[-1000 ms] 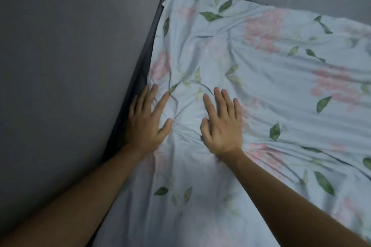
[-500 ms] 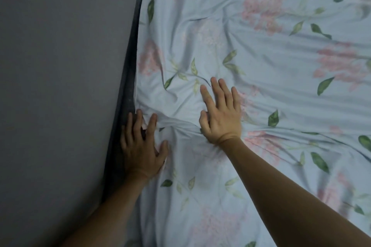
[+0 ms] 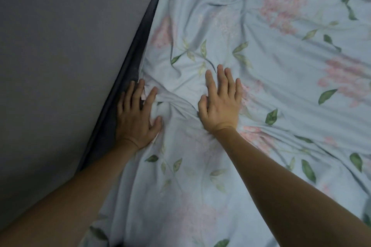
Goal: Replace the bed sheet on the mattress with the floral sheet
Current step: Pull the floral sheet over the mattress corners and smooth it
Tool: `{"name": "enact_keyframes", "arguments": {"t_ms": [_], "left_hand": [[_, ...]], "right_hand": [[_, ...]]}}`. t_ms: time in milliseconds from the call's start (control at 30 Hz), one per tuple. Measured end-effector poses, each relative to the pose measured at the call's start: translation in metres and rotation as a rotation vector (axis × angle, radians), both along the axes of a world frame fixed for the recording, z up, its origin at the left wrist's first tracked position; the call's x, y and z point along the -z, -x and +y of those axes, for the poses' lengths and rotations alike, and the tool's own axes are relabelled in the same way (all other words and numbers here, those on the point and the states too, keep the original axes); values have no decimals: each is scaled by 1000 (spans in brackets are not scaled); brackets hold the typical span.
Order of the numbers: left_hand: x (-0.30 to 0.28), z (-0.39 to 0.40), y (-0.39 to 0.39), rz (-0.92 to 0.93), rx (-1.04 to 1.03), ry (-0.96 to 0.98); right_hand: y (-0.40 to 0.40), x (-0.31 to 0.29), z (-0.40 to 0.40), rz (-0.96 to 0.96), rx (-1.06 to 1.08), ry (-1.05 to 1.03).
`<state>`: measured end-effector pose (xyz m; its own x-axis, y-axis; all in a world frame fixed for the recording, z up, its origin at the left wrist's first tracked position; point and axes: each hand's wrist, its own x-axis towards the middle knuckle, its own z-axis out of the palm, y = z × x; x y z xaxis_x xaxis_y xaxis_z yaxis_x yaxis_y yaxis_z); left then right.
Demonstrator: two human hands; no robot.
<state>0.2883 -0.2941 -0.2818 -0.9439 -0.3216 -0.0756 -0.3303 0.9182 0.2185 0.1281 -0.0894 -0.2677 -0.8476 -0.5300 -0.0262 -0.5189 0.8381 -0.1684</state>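
A grey wall (image 3: 60,55) fills the 9 o'clock side. The floral sheet (image 3: 281,86) covers the mattress, whose dark edge (image 3: 138,49) shows along the wall from 12 toward 7 o'clock. The sheet is rumpled, with a bunched fold between the hands. The right hand (image 3: 219,104) lies flat on it, fingers straight. At 9 o'clock of it, the left hand (image 3: 136,114) presses the sheet's border, fingers spread, grip apart.

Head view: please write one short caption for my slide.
Both hands, left and right, press the floral sheet flat.
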Motion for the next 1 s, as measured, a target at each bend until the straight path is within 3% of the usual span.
{"name": "enact_keyframes", "arguments": {"t_ms": [500, 700, 833, 1000], "left_hand": [[2, -1, -6, 128, 22, 9], [0, 0, -10, 269, 19, 2], [-19, 8, -22, 311, 24, 75], [-38, 10, -53, 133, 189, 158]], "right_hand": [[-8, -2, 2, 80, 3, 39], [-58, -31, 10, 152, -236, 150], [-149, -27, 35, 73, -92, 127], [-177, -10, 38, 51, 114, 158]]}}
